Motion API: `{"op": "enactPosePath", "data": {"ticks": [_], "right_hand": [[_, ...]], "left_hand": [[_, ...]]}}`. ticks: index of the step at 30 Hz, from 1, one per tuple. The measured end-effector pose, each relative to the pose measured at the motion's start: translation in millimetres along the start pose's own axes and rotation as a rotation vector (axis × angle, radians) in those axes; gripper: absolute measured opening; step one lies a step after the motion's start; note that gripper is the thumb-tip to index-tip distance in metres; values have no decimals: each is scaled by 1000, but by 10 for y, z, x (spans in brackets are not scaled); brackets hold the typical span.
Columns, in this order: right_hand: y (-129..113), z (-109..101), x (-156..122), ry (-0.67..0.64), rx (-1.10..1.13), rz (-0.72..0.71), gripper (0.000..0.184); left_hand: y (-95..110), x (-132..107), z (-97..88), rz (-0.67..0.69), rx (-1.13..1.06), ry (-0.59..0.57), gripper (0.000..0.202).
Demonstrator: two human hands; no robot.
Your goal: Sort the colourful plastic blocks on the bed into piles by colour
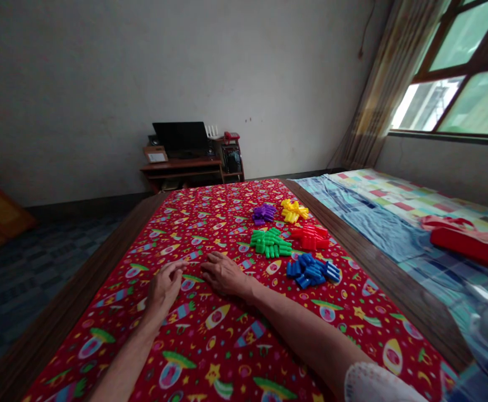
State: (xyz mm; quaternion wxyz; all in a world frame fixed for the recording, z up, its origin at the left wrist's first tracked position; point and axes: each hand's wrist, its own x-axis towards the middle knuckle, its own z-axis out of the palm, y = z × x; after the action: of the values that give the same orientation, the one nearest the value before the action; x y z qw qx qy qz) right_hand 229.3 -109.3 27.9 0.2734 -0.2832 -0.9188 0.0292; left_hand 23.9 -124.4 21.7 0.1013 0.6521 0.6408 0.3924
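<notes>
My left hand (165, 283) rests on the red patterned cloth (210, 346), fingers loosely curled and apart, holding nothing. My right hand (224, 272) lies flat beside it, palm down, fingers stretched toward the left, nothing in it. To the right of my hands sit sorted heaps of plastic pieces: blue (312, 271) nearest, green (270, 243), red (310, 237), purple (263, 213) and yellow (293, 210) farther off. Neither hand touches a heap.
The cloth covers a wooden table with a dark edge (378, 262). A bed with a checked sheet (395, 212) and a red object (470, 243) lies to the right. A desk with a dark monitor (180, 137) stands against the far wall. A window (462, 72) is at upper right.
</notes>
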Motion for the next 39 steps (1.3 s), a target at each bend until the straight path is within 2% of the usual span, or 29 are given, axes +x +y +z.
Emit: {"op": "enactPosePath", "data": {"ticks": [9, 20, 26, 28, 29, 31, 33, 36, 37, 39], "right_hand": [[24, 90, -5, 55, 14, 13, 16], [12, 15, -19, 50, -6, 9, 17], [-94, 8, -30, 32, 100, 85, 13], [-116, -138, 25, 79, 198, 144, 19], [-95, -274, 58, 143, 250, 171, 26], [48, -671, 90, 344, 334, 213, 38], [346, -1151, 2, 581, 374, 294, 43], [985, -1721, -457, 834, 442, 505, 57], [1198, -1819, -681, 867, 466, 594, 65], [1546, -1878, -1157, 869, 464, 785, 77]], "left_hand": [[-99, 19, 20, 48, 7, 18, 36], [-115, 17, 24, 79, 18, 39, 35], [-125, 24, 12, 86, 41, 22, 36], [-146, 29, 15, 90, 46, 15, 36], [-153, 29, 17, 89, 50, 13, 36], [-154, 24, 18, 91, 63, 12, 36], [-140, 16, 14, 96, 70, 23, 35], [-118, 12, 6, 109, 61, 27, 35], [-114, 14, 6, 109, 63, 24, 35], [-116, 25, 10, 110, 76, 13, 35]]}}
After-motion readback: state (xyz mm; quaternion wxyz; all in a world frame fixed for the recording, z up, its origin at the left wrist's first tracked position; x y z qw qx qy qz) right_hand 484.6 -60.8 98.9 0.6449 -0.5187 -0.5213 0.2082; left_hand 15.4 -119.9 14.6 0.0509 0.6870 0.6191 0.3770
